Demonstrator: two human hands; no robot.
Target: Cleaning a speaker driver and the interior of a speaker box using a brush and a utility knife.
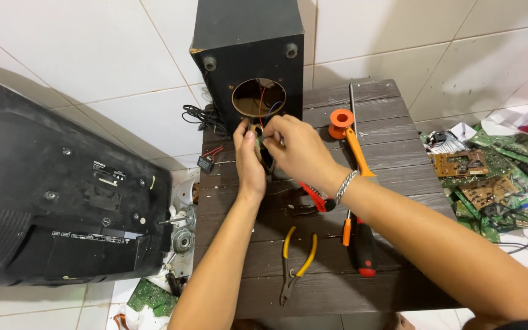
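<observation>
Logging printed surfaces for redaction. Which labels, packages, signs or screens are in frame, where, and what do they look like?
Rating label: on the black TV back panel, left; small dark rectangle with white print.
Port markings: lower on the same panel; thin row of small white marks.
White paper wrappers: floor at right, beside green circuit boards; crumpled, print too small to tell.
No sign or lit screen shows.

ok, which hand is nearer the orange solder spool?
Right. The right hand sits just left of the orange solder spool, a small gap between them. The left hand is farther left, beyond the right hand, below the speaker box opening.
</observation>
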